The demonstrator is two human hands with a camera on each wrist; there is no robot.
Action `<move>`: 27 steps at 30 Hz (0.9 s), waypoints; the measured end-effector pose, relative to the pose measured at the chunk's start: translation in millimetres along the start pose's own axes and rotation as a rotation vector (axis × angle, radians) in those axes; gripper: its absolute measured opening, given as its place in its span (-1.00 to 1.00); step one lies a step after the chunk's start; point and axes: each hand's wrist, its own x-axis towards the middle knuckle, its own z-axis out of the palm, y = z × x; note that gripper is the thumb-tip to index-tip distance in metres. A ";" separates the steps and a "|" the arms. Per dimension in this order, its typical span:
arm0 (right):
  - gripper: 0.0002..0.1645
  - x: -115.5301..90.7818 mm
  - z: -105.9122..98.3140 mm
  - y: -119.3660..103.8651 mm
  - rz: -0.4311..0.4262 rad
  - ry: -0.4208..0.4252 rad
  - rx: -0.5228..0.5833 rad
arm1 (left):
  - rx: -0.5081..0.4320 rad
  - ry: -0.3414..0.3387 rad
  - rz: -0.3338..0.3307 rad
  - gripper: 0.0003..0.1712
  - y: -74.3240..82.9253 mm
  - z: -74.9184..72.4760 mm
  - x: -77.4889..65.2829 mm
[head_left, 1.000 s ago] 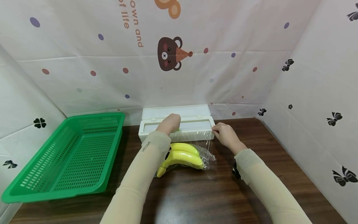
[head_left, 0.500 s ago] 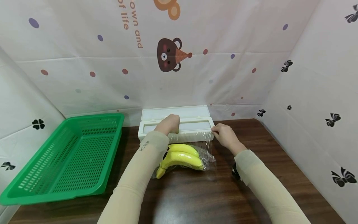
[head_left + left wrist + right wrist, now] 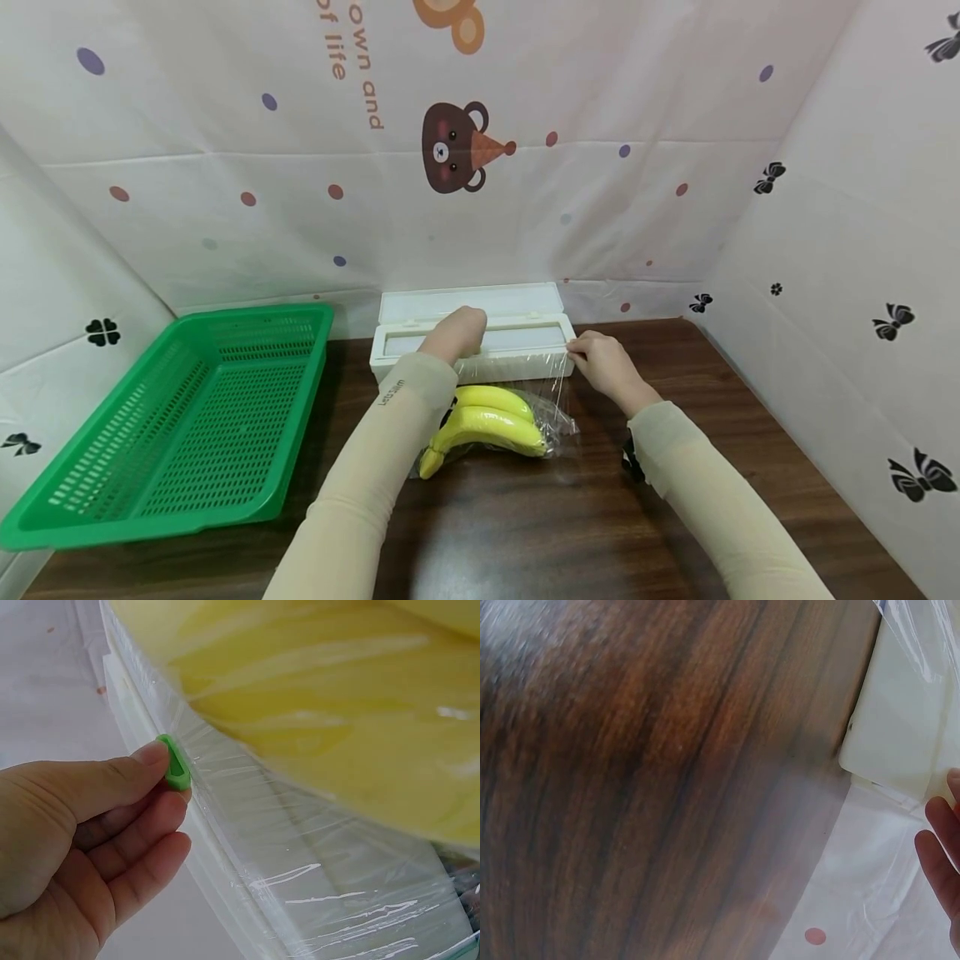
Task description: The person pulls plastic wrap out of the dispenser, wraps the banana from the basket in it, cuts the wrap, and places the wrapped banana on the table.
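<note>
A white cling film dispenser [image 3: 517, 365] lies along the back of the table, its lid [image 3: 472, 301] raised. My left hand [image 3: 457, 332] is over the middle of its front edge. In the left wrist view its thumb and forefinger pinch a small green slider cutter [image 3: 177, 766] on the box's edge. The right hand [image 3: 603, 362] grips the dispenser's front right corner, only its fingers [image 3: 939, 851] showing in the right wrist view. Clear cling film [image 3: 557, 408] stretches from the box down around a bunch of yellow bananas [image 3: 487, 423], partly hidden behind my left forearm.
A green plastic basket [image 3: 273, 492] with slotted walls stands on the left of the dark wooden table [image 3: 517, 533]. White patterned sheets [image 3: 600, 217] form walls behind and at both sides.
Over the last half second my left hand has shifted slightly to the right along the dispenser's edge. The right hand, the bananas and the basket have stayed in place.
</note>
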 end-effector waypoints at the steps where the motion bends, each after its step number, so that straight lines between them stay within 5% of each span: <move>1: -0.73 0.0 -0.2 -0.2 0.000 0.000 -0.001 | 0.001 0.001 0.002 -0.88 0.0 0.1 0.2; 14: -0.75 1.1 0.9 1.6 -0.023 0.019 -0.009 | 0.006 0.007 0.008 -0.88 -1.6 1.3 3.8; 27: -0.74 1.1 1.4 1.2 -0.020 0.015 -0.008 | -0.010 -0.013 0.021 -0.55 -1.0 0.9 6.3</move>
